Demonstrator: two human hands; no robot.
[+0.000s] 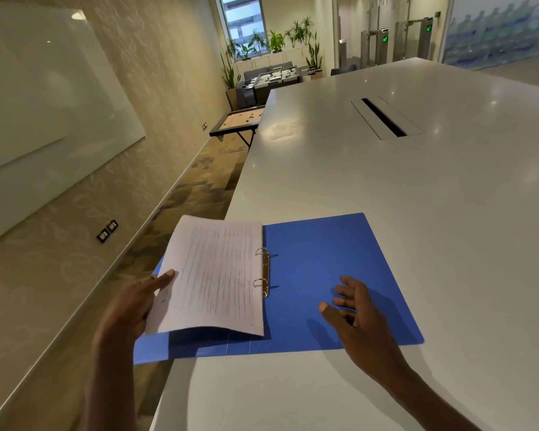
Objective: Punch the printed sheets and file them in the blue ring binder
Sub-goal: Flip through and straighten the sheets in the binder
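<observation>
The blue ring binder [330, 269] lies open on the white table, its left cover hanging past the table's left edge. Two metal rings [263, 272] stand at its spine. A stack of printed sheets [215, 275] is lifted over the left cover, its right edge close to the rings and its lower edge bowed up. My left hand [134, 303] holds the stack at its left edge, thumb on top. My right hand [352, 309] hovers or rests on the right cover with fingers spread and holding nothing. No hole punch is in view.
The white table [386, 181] stretches far ahead, with a cable slot [385, 118] set into its top. The table's left edge drops to a carpeted aisle beside a wall with a whiteboard [44, 98]. A game table [237, 121] stands farther down.
</observation>
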